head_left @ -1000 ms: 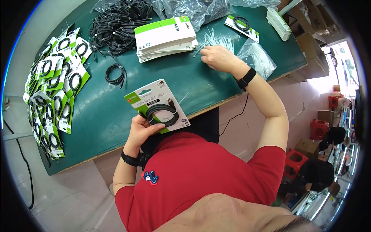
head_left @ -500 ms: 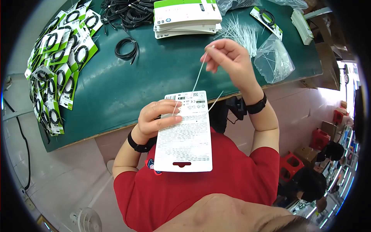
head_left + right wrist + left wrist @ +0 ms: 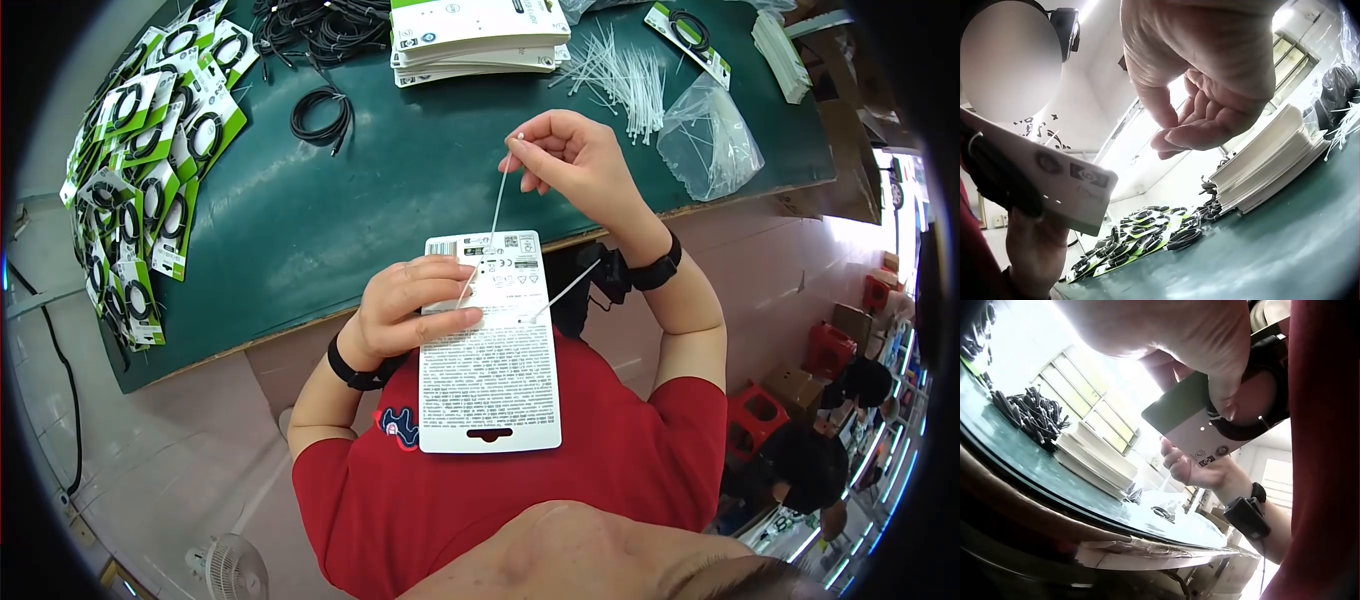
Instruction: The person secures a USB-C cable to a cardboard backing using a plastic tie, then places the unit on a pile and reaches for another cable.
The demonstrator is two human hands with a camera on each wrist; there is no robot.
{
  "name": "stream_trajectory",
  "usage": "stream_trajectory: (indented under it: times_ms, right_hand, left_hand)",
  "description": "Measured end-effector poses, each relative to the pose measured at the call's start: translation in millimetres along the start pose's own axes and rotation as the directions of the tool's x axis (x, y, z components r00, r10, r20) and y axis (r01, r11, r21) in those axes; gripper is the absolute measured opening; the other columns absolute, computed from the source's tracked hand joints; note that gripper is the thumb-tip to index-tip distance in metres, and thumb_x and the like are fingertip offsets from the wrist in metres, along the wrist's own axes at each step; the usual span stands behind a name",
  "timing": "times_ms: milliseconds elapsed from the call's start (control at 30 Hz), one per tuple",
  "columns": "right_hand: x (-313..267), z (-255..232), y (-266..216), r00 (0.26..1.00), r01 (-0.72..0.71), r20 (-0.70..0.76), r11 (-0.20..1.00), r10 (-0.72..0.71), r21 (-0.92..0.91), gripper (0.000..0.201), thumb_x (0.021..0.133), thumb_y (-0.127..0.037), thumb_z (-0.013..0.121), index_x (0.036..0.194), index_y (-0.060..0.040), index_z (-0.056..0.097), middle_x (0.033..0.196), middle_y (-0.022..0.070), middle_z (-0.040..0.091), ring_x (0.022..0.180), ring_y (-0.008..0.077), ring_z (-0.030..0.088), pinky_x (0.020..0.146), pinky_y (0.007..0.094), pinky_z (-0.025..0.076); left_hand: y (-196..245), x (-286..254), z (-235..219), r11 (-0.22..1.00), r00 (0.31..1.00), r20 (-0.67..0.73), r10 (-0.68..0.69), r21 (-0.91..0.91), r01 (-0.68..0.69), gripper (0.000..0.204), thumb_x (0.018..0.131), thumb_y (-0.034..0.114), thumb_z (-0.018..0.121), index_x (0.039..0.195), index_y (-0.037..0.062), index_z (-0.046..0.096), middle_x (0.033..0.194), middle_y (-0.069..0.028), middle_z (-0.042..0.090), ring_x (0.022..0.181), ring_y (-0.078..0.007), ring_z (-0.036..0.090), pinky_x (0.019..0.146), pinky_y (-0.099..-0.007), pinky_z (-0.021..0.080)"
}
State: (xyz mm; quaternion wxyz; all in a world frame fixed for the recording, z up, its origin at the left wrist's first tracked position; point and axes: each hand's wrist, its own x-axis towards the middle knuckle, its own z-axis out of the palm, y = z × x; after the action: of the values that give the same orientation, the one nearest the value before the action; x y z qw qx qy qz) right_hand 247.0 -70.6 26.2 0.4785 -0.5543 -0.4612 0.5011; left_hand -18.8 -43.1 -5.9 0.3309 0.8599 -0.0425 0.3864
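Note:
A printed card (image 3: 490, 370) lies back side up against the person's front, its slot toward the body. The left hand (image 3: 405, 305) grips its left edge, fingers over the back; in the left wrist view the thumb presses the black coiled cable (image 3: 1275, 394) on the other face. One white tie (image 3: 497, 205) rises from the card's upper part, its end pinched between thumb and index finger of the right hand (image 3: 580, 165). Another white tie (image 3: 570, 290) sticks out at the card's right edge. In the right wrist view the right hand (image 3: 1204, 81) is beyond the card's end.
Carded cables (image 3: 150, 170) are heaped at the table's left. Behind are black cables (image 3: 320, 30), a loose coil (image 3: 322, 114), stacked cards (image 3: 480, 40), loose white ties (image 3: 630, 85), a clear bag (image 3: 708, 140), one carded cable (image 3: 690, 40) and more cards (image 3: 780, 60).
The card was turned from its cable side to its printed back. The right hand came from the tie pile to above the card with a tie, then shifted slightly left.

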Motion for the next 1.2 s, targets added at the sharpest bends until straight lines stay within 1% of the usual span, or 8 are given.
stream_trajectory:
  times_ms: [233,367,567,733,867,1000,1100,1200]
  right_hand:
    - [-2,3,2,0.998,-0.049,0.046,0.999,0.049,0.006,0.016,0.096,-0.016,0.065,0.100,0.0001,0.064,0.089,0.0089,0.073,0.066,0.0068,0.064,0.056,0.0188,0.049]
    - [0,4,8,0.985,-0.138,0.112,0.988,0.129,0.075,0.016,0.095,-0.017,0.065,0.099,-0.0006,0.064,0.089,0.0090,0.073,0.063,0.0066,0.062,0.054,0.0188,0.047]
    - [7,2,31,0.934,-0.326,0.264,0.876,0.241,0.355,0.020,0.093,-0.019,0.068,0.099,-0.0005,0.065,0.089,0.0076,0.072,0.062,0.0054,0.057,0.053,0.0192,0.045]
    - [7,5,32,0.921,-0.343,0.308,0.868,0.238,0.358,0.019,0.092,-0.019,0.069,0.099,-0.0014,0.066,0.087,0.0060,0.071,0.062,0.0041,0.056,0.053,0.0183,0.043]
    - [5,7,33,0.928,-0.314,0.301,0.897,0.220,0.312,0.019,0.092,-0.019,0.070,0.098,-0.0017,0.066,0.088,0.0060,0.071,0.062,0.0043,0.055,0.055,0.0188,0.043]
    - [0,11,29,0.934,-0.293,0.278,0.928,0.226,0.229,0.018,0.091,-0.018,0.070,0.097,-0.0012,0.066,0.088,0.0066,0.071,0.067,0.0058,0.059,0.057,0.0201,0.044]
    - [-4,16,31,0.959,-0.188,0.251,0.958,0.131,0.218,0.018,0.093,-0.017,0.068,0.100,-0.0004,0.065,0.088,0.0067,0.072,0.072,0.0062,0.062,0.059,0.0198,0.044]
    - [-6,18,27,0.965,-0.181,0.227,0.962,0.134,0.202,0.018,0.093,-0.016,0.068,0.101,0.0003,0.064,0.088,0.0074,0.072,0.077,0.0081,0.065,0.063,0.0208,0.048]
  left_hand:
    - [0,-3,1,1.000,1.000,0.015,-0.005,0.021,0.004,0.026,0.079,0.008,0.072,0.105,0.0036,0.069,0.106,-0.0161,0.065,0.101,-0.0365,0.068,0.088,-0.0482,0.057]
    - [-2,1,4,0.998,0.999,-0.027,-0.034,-0.046,0.032,0.035,0.074,0.008,0.076,0.109,0.0082,0.070,0.113,-0.0140,0.066,0.106,-0.0333,0.067,0.085,-0.0409,0.057]
    - [-3,-1,8,0.995,0.991,-0.084,-0.099,-0.010,0.099,0.035,0.077,0.012,0.077,0.110,0.0102,0.067,0.115,-0.0141,0.068,0.112,-0.0359,0.065,0.100,-0.0521,0.049]
    - [-2,-2,20,0.987,0.969,-0.194,-0.156,0.018,0.162,0.035,0.076,0.014,0.080,0.109,0.0124,0.067,0.113,-0.0118,0.069,0.114,-0.0343,0.065,0.108,-0.0601,0.039]
    - [-1,-4,23,0.979,0.958,-0.204,-0.203,-0.052,0.196,0.035,0.074,0.014,0.082,0.107,0.0128,0.068,0.111,-0.0099,0.069,0.112,-0.0312,0.065,0.107,-0.0598,0.040]
    - [-1,-6,24,0.981,0.965,-0.174,-0.196,-0.022,0.195,0.033,0.073,0.013,0.083,0.103,0.0126,0.069,0.105,-0.0072,0.069,0.107,-0.0286,0.066,0.107,-0.0602,0.040]
    - [0,-5,26,0.979,0.962,-0.186,-0.201,-0.026,0.200,0.032,0.073,0.013,0.083,0.102,0.0127,0.070,0.102,-0.0060,0.068,0.106,-0.0278,0.067,0.107,-0.0604,0.040]
    - [1,-4,27,0.979,0.960,-0.194,-0.203,-0.029,0.201,0.032,0.072,0.013,0.084,0.101,0.0127,0.070,0.100,-0.0053,0.067,0.105,-0.0274,0.067,0.107,-0.0606,0.040]
